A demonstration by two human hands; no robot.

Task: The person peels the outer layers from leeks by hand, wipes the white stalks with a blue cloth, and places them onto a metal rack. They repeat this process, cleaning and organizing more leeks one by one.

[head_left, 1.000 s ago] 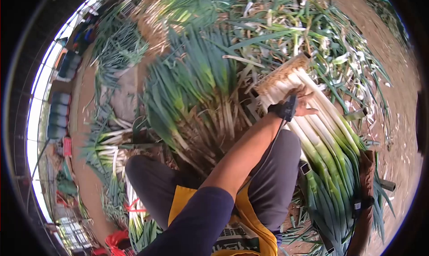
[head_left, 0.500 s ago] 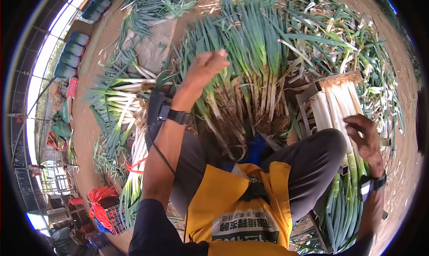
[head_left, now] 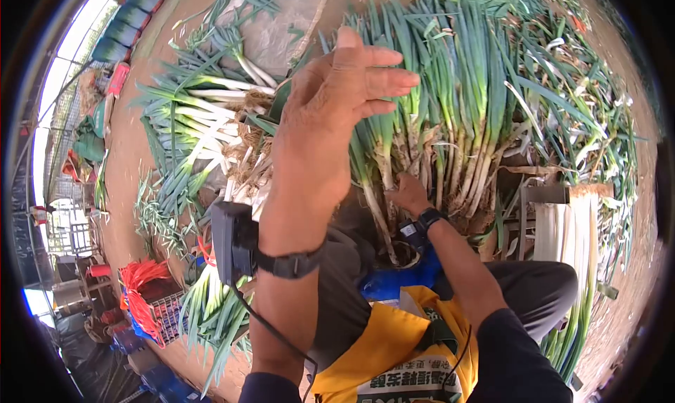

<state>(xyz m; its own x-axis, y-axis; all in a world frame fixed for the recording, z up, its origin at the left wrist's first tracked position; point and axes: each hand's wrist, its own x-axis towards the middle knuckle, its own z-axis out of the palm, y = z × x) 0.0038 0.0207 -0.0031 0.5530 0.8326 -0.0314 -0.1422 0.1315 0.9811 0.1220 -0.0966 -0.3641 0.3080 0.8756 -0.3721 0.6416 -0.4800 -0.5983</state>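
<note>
My left hand (head_left: 344, 86) is raised near the camera with its fingers apart and nothing in it. It hovers over the left side of a large heap of long green onions (head_left: 464, 93), which have dry brown outer leaves and dirty roots. Low in front of my knees, my right hand (head_left: 409, 194) has its fingers closed at the root end of a green onion stalk (head_left: 385, 167) on the heap's left side; the fingertips are partly hidden. Beyond my right knee, cleaned white green onions (head_left: 582, 227) lie in a wooden rack (head_left: 548, 194).
Cleaned green onions (head_left: 211, 114) lie in bunches on the left. Stripped leaves (head_left: 583, 93) cover the ground at right. A crate (head_left: 167, 317) with red ties (head_left: 144, 287) stands at lower left. Blue plastic (head_left: 394, 282) lies between my legs.
My right hand has left the white stalks in the rack and moved left to the root end of the heap. My left hand has risen closer to the camera, and the view has shifted.
</note>
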